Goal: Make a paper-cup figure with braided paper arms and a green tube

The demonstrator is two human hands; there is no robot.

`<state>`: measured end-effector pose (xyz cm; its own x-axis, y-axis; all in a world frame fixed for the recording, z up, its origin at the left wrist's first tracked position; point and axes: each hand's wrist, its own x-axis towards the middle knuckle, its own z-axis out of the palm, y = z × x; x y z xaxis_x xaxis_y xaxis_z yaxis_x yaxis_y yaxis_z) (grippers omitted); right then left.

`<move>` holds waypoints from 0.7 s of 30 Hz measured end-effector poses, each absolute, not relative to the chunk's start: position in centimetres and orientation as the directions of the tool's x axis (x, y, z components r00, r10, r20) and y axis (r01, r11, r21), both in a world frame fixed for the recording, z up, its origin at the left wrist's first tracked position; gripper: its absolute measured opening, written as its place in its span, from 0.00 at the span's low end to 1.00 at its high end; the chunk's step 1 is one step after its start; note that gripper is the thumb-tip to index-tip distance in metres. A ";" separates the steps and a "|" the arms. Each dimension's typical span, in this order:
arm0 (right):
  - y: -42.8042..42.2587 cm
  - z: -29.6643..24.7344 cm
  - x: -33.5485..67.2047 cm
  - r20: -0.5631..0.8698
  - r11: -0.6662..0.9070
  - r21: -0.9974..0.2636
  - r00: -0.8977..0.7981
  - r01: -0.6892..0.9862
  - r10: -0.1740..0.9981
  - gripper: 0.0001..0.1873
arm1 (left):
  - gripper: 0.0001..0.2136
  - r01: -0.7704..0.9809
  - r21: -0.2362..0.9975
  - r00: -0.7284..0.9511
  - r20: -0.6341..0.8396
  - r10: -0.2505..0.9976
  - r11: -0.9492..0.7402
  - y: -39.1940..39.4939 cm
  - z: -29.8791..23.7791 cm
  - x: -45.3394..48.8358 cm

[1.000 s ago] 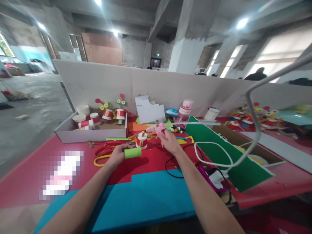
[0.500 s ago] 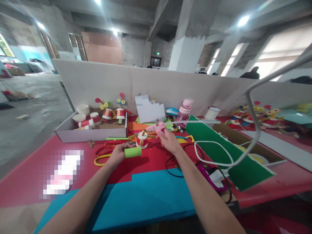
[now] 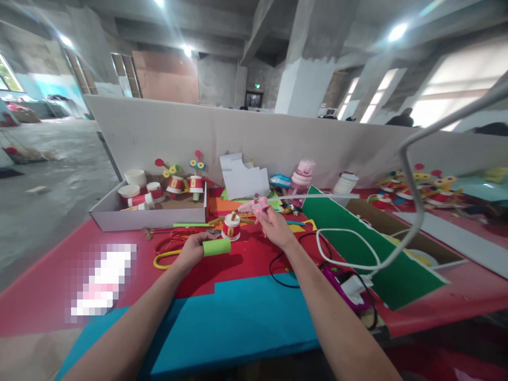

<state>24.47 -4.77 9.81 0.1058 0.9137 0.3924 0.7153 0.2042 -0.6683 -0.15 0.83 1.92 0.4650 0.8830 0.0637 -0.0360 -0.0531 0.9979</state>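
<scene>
My left hand (image 3: 192,251) is closed around one end of a light green paper tube (image 3: 216,247), which lies level above the red sheet. In my right hand (image 3: 274,226) is a pink glue gun (image 3: 257,206), its nozzle pointing left, with a long pale glue stick (image 3: 313,197) out of its back. Between the hands stands a red and white paper cup (image 3: 230,227), upside down, with coiled brown strips at its sides and a small green and yellow piece on top. Yellow-handled scissors (image 3: 165,260) lie beside my left hand, partly hidden by it.
A grey box (image 3: 151,219) at the left holds paper cups and two finished cup figures. A green board (image 3: 369,254) slants on the right, near a purple power strip (image 3: 345,290) with cables. A white cable (image 3: 413,185) arcs above it. White partition (image 3: 254,127) behind.
Almost nothing differs. The glue gun in my right hand has tilted very slightly, while my left hand and the green tube stay in place.
</scene>
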 end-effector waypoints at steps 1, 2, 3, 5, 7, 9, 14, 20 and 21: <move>-4.8 9.8 24.5 0.394 0.207 -0.671 0.106 0.712 0.913 0.13 | 0.12 -0.037 0.998 0.467 0.066 0.882 -0.055 0.8 1.9 -0.1; -4.7 9.7 24.5 0.395 0.208 -0.674 0.107 0.709 0.913 0.13 | 0.12 -0.039 0.998 0.468 0.066 0.881 -0.054 0.9 1.9 -0.2; -4.7 9.7 24.5 0.395 0.210 -0.678 0.109 0.705 0.912 0.13 | 0.12 -0.041 0.998 0.468 0.066 0.881 -0.053 0.9 1.9 -0.2; -4.7 9.7 24.5 0.390 0.207 -0.684 0.111 0.699 0.914 0.12 | 0.12 -0.038 0.998 0.468 0.064 0.881 -0.052 0.8 1.9 -0.2; -4.6 9.7 24.5 0.386 0.203 -0.686 0.113 0.699 0.916 0.13 | 0.12 -0.030 0.998 0.465 0.061 0.883 -0.053 0.8 2.0 -0.2; -4.7 9.7 24.5 0.386 0.201 -0.684 0.114 0.701 0.915 0.14 | 0.12 -0.023 0.998 0.463 0.059 0.884 -0.054 0.7 2.0 -0.2; -4.7 9.7 24.5 0.389 0.208 -0.681 0.106 0.702 0.915 0.14 | 0.12 -0.038 0.998 0.474 0.055 0.879 -0.041 0.7 2.1 -0.1; -4.9 9.9 24.4 0.383 0.190 -0.666 0.112 0.721 0.917 0.14 | 0.12 -0.036 0.998 0.472 0.056 0.880 -0.043 0.7 2.1 -0.1; -4.9 9.9 24.4 0.382 0.189 -0.665 0.111 0.722 0.918 0.13 | 0.13 -0.034 0.999 0.474 0.053 0.879 -0.042 0.7 2.1 -0.1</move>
<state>24.43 -4.93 9.90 0.1112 0.9176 0.3816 0.7222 0.1892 -0.6653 -0.11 0.73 2.13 0.4736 0.8791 0.0530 -0.0343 -0.0417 0.9985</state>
